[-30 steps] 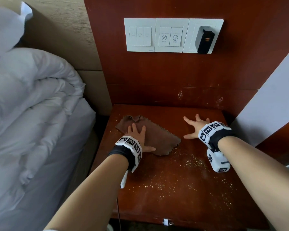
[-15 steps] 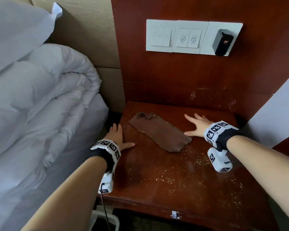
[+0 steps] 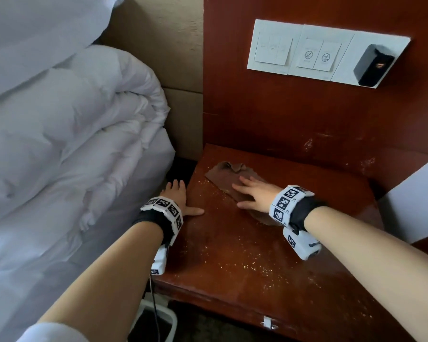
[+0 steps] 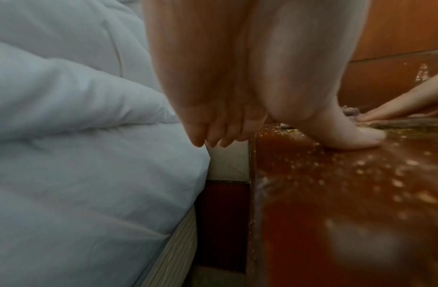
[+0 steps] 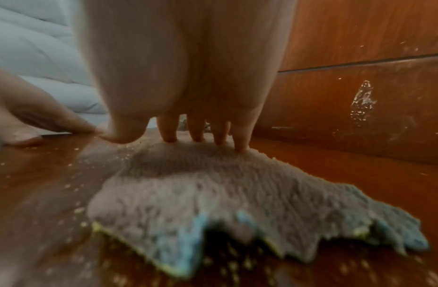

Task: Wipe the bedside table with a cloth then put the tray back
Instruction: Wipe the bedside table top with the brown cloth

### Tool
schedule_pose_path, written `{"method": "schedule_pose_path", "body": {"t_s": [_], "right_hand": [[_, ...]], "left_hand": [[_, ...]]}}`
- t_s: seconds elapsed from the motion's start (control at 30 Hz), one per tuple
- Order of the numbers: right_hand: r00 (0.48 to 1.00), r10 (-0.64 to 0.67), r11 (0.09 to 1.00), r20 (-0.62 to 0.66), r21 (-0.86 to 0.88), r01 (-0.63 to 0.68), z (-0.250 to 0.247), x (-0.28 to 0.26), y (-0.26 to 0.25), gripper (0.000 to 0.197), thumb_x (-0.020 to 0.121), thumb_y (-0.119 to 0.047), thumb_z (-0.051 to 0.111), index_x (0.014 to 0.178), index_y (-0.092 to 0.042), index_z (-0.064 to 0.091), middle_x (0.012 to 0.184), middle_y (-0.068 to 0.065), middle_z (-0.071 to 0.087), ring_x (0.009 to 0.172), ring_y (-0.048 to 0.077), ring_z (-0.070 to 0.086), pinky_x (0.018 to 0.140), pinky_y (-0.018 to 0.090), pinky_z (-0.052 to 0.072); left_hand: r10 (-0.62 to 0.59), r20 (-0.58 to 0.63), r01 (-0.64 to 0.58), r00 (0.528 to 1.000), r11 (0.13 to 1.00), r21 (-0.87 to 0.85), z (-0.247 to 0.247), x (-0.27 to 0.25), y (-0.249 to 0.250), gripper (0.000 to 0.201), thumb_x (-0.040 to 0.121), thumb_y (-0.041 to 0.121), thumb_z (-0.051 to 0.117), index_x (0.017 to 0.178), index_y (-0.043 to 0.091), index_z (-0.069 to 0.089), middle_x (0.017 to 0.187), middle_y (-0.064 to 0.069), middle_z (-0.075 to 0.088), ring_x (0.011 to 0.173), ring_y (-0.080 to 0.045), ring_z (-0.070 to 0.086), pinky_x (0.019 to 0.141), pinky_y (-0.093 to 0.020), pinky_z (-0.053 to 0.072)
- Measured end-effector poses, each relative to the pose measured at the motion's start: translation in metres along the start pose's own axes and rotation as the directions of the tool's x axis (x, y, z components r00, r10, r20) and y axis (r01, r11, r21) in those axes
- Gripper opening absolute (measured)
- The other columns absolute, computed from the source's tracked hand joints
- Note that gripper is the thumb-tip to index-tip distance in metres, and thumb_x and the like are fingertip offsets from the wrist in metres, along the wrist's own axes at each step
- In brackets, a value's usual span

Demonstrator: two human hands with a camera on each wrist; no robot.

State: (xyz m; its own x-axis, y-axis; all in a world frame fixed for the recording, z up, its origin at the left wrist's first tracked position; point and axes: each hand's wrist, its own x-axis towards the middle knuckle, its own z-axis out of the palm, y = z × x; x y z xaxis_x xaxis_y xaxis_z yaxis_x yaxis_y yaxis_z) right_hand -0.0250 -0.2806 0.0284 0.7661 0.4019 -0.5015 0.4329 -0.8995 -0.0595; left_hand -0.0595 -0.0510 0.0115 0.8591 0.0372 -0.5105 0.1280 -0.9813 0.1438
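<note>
Right now the right hand (image 3: pixel 255 195) lies flat on the brown cloth (image 3: pixel 226 180), fingers straight and a little spread, pressing it onto the bedside table (image 3: pixel 245 255). From the right wrist view the fingertips (image 5: pixel 197 132) dig into the nap, while the thumb comes down on the wood just off the cloth's edge. Nothing is gripped; the palm simply bears down.

The cloth sits toward the back left of the tabletop, with its long axis running diagonally from the back left corner toward the front right. Its far end is bunched into a small fold and its near edge is jagged, with a bluish underside showing there.

The left hand (image 3: pixel 177 196) rests at the table's left edge, holding nothing. Its thumb (image 4: pixel 345 134) is laid flat on the wood, and its fingers (image 4: pixel 210 134) hang loosely curled over the side, beside the white duvet (image 3: pixel 72 149).

Pale crumbs (image 3: pixel 245 265) speckle the wood in front of both hands.
</note>
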Motion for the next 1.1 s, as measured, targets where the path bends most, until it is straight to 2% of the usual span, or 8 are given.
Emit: {"method": "schedule_pose_path", "body": {"t_s": [0.2,0.37,0.47,0.77,0.97,1.1], "right_hand": [[0.999,0.048,0.999,0.001,-0.002,-0.048,-0.004,0.025,-0.007,0.062,0.097,-0.053,0.033,0.151,-0.038,0.006,0.161,-0.005,-0.006,0.149,0.025,-0.002,0.119,0.047,0.013],[0.995,0.096,0.995,-0.004,-0.013,-0.096,-0.017,0.043,-0.014,0.058,0.099,-0.05,0.029,0.151,-0.038,0.005,0.161,-0.003,-0.005,0.149,0.029,0.001,0.12,0.047,0.013],[0.991,0.13,0.991,0.008,-0.021,-0.13,-0.025,0.052,-0.019,0.056,0.1,-0.046,0.028,0.151,-0.038,0.004,0.161,-0.002,-0.006,0.149,0.03,0.001,0.12,0.045,0.014],[0.987,0.159,0.987,0.029,-0.037,-0.158,-0.029,0.054,-0.023,0.058,0.102,-0.033,0.033,0.151,-0.038,0.002,0.161,-0.001,-0.006,0.148,0.032,0.001,0.12,0.046,0.015],[0.992,0.123,0.989,0.033,-0.086,-0.119,-0.021,0.036,-0.026,0.065,0.099,-0.035,0.042,0.151,-0.036,0.003,0.161,0.001,-0.004,0.148,0.032,0.006,0.119,0.042,0.019],[0.992,0.112,0.99,0.061,-0.091,-0.106,-0.021,0.028,-0.027,0.067,0.098,-0.035,0.045,0.152,-0.035,0.004,0.161,0.002,-0.004,0.148,0.031,0.006,0.119,0.042,0.019]], "left_hand": [[0.028,-0.003,-0.028,1.0,1.0,-0.002,-0.003,0.006,0.0,0.12,0.075,0.064,0.062,0.151,0.006,-0.01,0.159,-0.014,-0.006,0.148,-0.032,-0.002,0.12,-0.042,0.01],[0.107,-0.01,-0.107,0.994,0.994,0.016,-0.003,0.004,-0.002,0.11,0.078,0.063,0.06,0.152,0.024,-0.011,0.159,-0.013,-0.012,0.147,-0.032,-0.008,0.119,-0.045,0.003],[0.119,-0.003,-0.119,0.993,0.993,0.01,-0.001,0.002,-0.003,0.104,0.079,0.063,0.058,0.153,0.028,-0.007,0.159,-0.012,-0.011,0.147,-0.032,-0.008,0.119,-0.047,0.002],[0.117,-0.005,-0.117,0.993,0.993,0.028,-0.003,0.002,-0.002,0.103,0.079,0.063,0.058,0.153,0.028,-0.004,0.16,-0.011,-0.006,0.147,-0.033,-0.007,0.12,-0.049,0.002],[0.095,0.02,-0.095,0.995,0.995,-0.002,-0.002,0.0,0.0,0.103,0.08,0.062,0.058,0.152,0.027,-0.007,0.16,-0.011,0.0,0.147,-0.037,-0.003,0.118,-0.051,0.004],[0.099,0.013,-0.098,0.995,0.995,-0.005,-0.002,0.0,0.0,0.104,0.079,0.061,0.059,0.152,0.027,-0.006,0.16,-0.011,-0.003,0.147,-0.035,-0.006,0.118,-0.052,0.004]]}}
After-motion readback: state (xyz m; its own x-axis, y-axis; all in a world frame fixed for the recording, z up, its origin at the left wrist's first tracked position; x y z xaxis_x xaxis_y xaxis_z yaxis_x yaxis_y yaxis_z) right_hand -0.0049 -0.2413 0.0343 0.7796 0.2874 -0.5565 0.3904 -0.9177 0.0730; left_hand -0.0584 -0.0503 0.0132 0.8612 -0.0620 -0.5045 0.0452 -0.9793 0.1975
